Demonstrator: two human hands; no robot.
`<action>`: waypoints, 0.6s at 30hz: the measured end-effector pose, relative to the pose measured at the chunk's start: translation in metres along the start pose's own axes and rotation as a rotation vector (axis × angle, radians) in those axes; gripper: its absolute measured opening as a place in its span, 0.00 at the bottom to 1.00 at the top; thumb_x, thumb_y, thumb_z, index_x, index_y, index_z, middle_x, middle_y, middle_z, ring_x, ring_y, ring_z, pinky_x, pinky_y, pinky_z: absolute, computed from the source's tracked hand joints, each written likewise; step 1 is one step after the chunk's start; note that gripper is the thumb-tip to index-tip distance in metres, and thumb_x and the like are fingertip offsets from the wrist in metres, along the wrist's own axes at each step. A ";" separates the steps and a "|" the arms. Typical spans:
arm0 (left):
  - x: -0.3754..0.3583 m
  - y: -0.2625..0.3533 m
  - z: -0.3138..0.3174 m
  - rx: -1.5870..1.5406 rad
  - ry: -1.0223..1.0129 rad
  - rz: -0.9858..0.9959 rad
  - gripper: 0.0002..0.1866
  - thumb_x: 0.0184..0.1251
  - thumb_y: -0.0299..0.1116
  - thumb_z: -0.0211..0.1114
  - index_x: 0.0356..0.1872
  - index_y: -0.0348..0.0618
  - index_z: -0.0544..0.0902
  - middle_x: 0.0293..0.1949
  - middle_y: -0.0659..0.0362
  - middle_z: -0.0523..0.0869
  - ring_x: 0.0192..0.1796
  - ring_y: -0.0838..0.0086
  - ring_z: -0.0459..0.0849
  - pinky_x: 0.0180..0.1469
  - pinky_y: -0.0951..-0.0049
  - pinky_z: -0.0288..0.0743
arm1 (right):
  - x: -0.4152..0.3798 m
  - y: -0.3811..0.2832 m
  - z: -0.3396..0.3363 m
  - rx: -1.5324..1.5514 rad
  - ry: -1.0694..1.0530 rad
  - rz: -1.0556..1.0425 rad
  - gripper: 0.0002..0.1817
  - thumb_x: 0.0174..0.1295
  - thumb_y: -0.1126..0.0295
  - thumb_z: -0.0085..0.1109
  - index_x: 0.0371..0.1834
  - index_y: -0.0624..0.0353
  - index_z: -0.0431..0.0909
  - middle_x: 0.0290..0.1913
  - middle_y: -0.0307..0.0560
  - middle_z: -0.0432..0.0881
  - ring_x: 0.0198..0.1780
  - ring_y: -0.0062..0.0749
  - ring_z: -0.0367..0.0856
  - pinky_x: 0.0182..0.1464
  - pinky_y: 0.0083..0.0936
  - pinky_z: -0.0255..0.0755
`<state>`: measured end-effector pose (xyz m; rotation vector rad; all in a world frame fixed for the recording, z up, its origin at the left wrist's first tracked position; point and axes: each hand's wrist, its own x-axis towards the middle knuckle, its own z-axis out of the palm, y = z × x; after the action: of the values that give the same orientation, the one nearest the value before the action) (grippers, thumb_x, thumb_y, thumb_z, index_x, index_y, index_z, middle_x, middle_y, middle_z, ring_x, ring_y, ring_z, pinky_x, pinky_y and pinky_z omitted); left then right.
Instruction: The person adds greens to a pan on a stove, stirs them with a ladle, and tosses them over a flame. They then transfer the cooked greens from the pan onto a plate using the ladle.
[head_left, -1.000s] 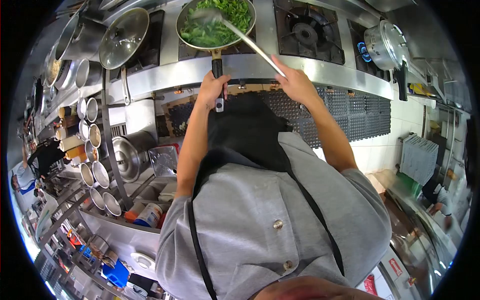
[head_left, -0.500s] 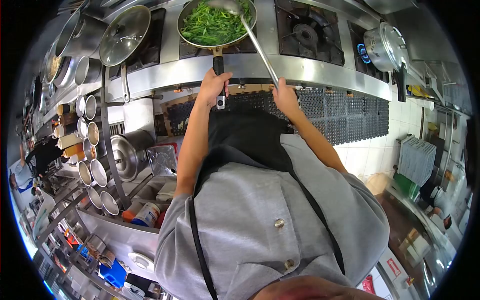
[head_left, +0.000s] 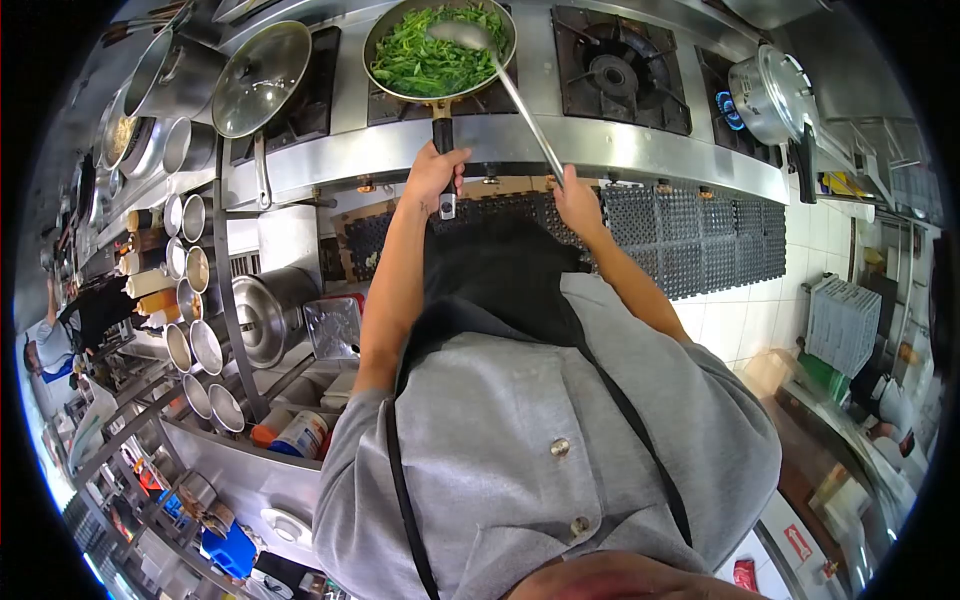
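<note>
A frying pan (head_left: 507,62) full of chopped leafy greens (head_left: 420,62) rests on a stove burner, its black handle (head_left: 443,135) pointing toward me. My left hand (head_left: 437,178) is closed around that handle, with the handle's end showing below the fist. In my right hand (head_left: 578,205) is the long metal shaft of a ladle (head_left: 527,115), gripped near its lower end. The ladle's bowl lies on the greens at the upper right part of the pan, its underside facing up.
Left of the pan sits a glass-lidded pan (head_left: 262,80) near several pots. A burner grate (head_left: 618,72) is to the right, then a pressure cooker (head_left: 770,95) beside a blue flame. Metal cups (head_left: 197,270) line a left shelf. A co-worker (head_left: 50,345) is at far left.
The ladle's bowl has come from the pan's far edge toward me, farther into the greens, and my right hand has drawn back slightly. My left hand keeps its hold.
</note>
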<state>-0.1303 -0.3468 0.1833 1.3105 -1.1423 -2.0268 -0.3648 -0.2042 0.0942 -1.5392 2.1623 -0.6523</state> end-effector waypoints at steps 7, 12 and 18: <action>-0.004 -0.014 -0.002 -0.140 0.023 -0.023 0.09 0.66 0.27 0.63 0.30 0.42 0.71 0.18 0.64 0.72 0.16 0.77 0.72 0.16 0.72 0.67 | -0.007 0.008 0.005 -0.044 -0.080 0.049 0.15 0.65 0.65 0.57 0.48 0.59 0.65 0.30 0.67 0.80 0.36 0.67 0.80 0.38 0.57 0.71; -0.091 0.001 0.043 -0.139 0.073 -0.127 0.08 0.65 0.27 0.62 0.28 0.41 0.72 0.16 0.63 0.72 0.12 0.74 0.71 0.14 0.70 0.67 | -0.001 -0.014 -0.049 0.199 -0.012 0.064 0.15 0.65 0.61 0.59 0.43 0.61 0.69 0.30 0.66 0.80 0.36 0.68 0.79 0.38 0.53 0.70; -0.047 -0.005 0.021 0.225 0.106 0.025 0.13 0.65 0.27 0.61 0.20 0.42 0.72 0.13 0.62 0.73 0.11 0.73 0.72 0.15 0.71 0.67 | 0.011 -0.030 -0.088 0.227 -0.017 0.070 0.16 0.65 0.59 0.62 0.45 0.60 0.72 0.28 0.62 0.79 0.33 0.60 0.81 0.35 0.43 0.72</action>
<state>-0.1289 -0.3010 0.2076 1.4846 -1.3607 -1.8287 -0.3958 -0.2110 0.1820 -1.3400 2.0404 -0.8266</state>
